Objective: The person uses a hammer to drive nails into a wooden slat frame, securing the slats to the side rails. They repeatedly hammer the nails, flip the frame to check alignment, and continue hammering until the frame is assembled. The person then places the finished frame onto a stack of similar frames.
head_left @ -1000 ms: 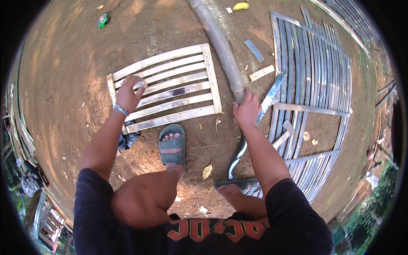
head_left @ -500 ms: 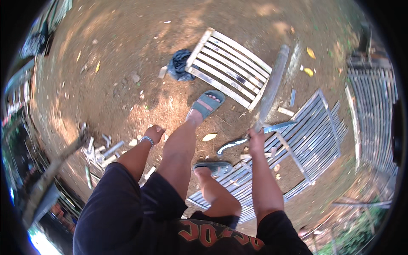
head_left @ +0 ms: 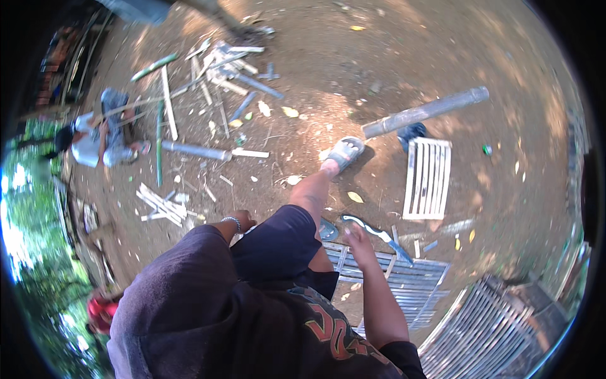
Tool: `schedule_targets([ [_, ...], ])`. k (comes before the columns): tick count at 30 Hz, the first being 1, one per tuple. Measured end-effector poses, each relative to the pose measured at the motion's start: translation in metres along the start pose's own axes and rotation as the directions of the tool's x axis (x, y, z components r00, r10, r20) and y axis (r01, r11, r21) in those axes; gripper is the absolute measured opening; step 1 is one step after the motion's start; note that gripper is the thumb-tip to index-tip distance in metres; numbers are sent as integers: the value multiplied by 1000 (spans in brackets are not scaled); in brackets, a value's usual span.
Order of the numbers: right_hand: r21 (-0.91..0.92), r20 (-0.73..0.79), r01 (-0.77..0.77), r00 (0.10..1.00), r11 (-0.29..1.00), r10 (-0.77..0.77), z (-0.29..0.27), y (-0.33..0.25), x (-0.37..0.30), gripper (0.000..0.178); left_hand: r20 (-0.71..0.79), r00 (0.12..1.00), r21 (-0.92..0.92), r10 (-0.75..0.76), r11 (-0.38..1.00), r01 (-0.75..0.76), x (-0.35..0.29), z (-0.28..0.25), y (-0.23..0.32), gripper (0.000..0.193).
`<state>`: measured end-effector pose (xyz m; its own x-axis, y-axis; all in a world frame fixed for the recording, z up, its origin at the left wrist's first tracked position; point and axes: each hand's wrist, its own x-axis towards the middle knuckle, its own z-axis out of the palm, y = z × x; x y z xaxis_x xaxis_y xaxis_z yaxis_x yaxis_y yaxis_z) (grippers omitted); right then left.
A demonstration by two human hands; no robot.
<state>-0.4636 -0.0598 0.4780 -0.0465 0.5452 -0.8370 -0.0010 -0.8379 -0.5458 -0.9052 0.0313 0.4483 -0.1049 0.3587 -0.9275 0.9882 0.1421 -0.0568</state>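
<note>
The person's right hand (head_left: 358,245) is loose and empty, just beside the curved saw (head_left: 382,235); the left hand (head_left: 245,221), near the dark shorts (head_left: 268,243), shows no clear grip. Beyond the right hand lies the slatted panel (head_left: 429,179), then, farther, the bamboo pole (head_left: 427,112).

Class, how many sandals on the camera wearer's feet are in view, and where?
2: the left sandal, pictured just below the left end of the bamboo pole; the right sandal, partly hidden, near the saw.
</note>
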Motion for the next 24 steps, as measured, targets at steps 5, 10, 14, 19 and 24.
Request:
schedule_targets([
  [5, -821, 50, -43, 988, 569, 148, 5, 124, -29, 66, 61, 998, -358, 10, 934, 12, -10, 81, -126, 47],
  [10, -907, 9, -64, 985, 417, 171, -46, 143, -5, 60, 4, 979, -296, -206, 934, 198, -45, 44, -193, 41],
  [14, -742, -63, 21, 993, 670, -101, -15, 71, 29, 41, 71, 920, -381, -385, 842, 382, -18, 78, -242, 43],
  [19, -862, 160, 100, 984, 498, 78, 115, 5, 56, 31, 179, 962, -501, -207, 822, 270, 1, 42, -271, 40],
  [24, -791, 165, 10, 966, 611, 197, 314, -60, 82, 52, 161, 967, -586, -200, 769, 256, 19, 57, -319, 43],
])
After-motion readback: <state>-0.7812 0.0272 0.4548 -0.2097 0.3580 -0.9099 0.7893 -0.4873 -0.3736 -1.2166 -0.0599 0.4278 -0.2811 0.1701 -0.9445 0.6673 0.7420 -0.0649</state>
